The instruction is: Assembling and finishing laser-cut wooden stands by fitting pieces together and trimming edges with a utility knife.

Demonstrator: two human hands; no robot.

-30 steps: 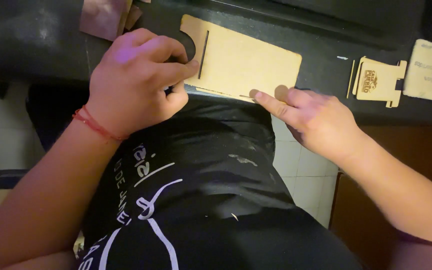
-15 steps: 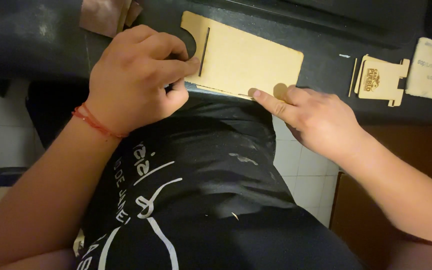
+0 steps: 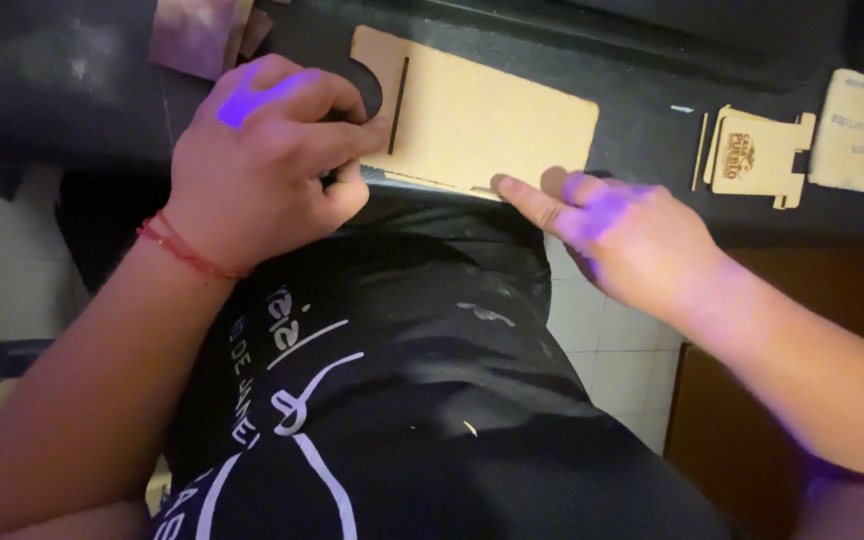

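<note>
A flat tan wooden panel (image 3: 492, 125) with a narrow slot and a rounded notch lies on the dark counter (image 3: 72, 90), at its near edge. My left hand (image 3: 267, 150) has its fingers curled and pinches the panel's left end by the notch. My right hand (image 3: 617, 225) rests at the panel's near right corner, index finger stretched along the bottom edge and pressing on it. A red thread bracelet circles my left wrist.
A smaller tan laser-cut wooden piece (image 3: 757, 155) lies on the counter to the right, with a thin wooden strip beside it. A pale card or pad (image 3: 857, 135) sits at the far right edge. Below are my black printed shirt (image 3: 392, 400) and a tiled floor (image 3: 602, 340).
Both hands stay on the panel. The right index finger has slid slightly left along the bottom edge. A violet light now tints both hands.
</note>
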